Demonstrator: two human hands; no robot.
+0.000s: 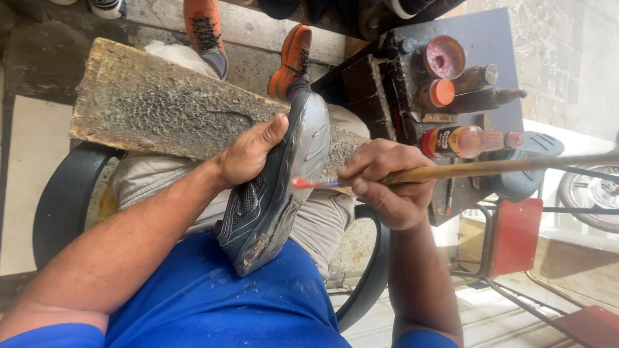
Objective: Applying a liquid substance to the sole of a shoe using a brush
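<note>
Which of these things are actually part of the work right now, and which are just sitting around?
In use:
- grey shoe, held by the left hand
- brush, held by the right hand, its tip at the shoe's sole
- worn wooden board across the lap

Lying about:
- bottles and orange-capped jars on the dark stand
- red stool
- bike wheel

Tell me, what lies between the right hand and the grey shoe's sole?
In the head view, only the red bristle tip of the brush spans the gap from the right hand to the grey shoe, which the left hand grips. Behind lies the wooden board.
</note>
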